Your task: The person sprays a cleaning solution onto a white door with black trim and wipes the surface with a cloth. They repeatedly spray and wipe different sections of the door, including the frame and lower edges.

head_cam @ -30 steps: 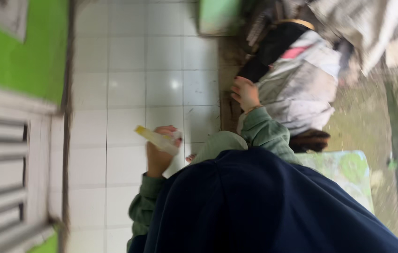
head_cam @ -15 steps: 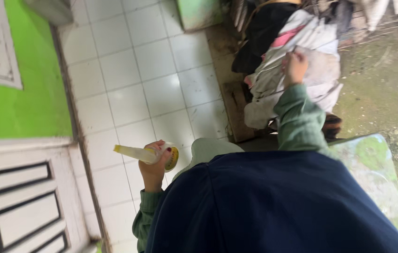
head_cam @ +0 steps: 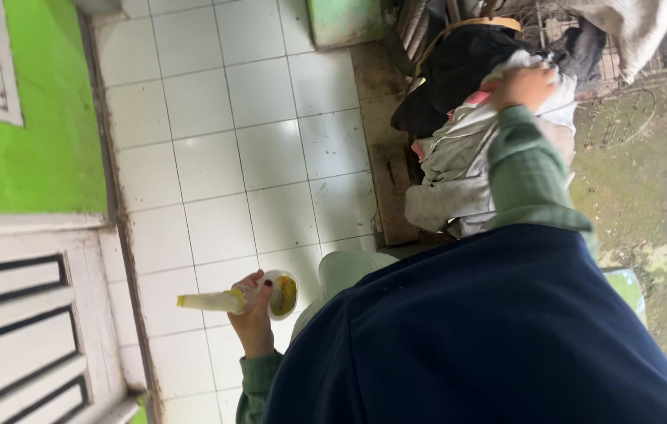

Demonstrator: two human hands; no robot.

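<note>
Yellow-white spray bottle (head_cam: 259,297) held sideways over tiles; pale crumpled cloth (head_cam: 459,161) heaped on basket, gripped.

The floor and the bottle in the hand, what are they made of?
The floor looks like glossy white ceramic tile: square grout lines and shiny reflections. The bottle in the left hand seems to be soft, see-through yellowish plastic with a yellow nozzle, though it is a little blurred.

White tile floor (head_cam: 215,141) ahead gives me open passage; clothes heap (head_cam: 467,149) and green wall (head_cam: 35,157) hem sides.
</note>
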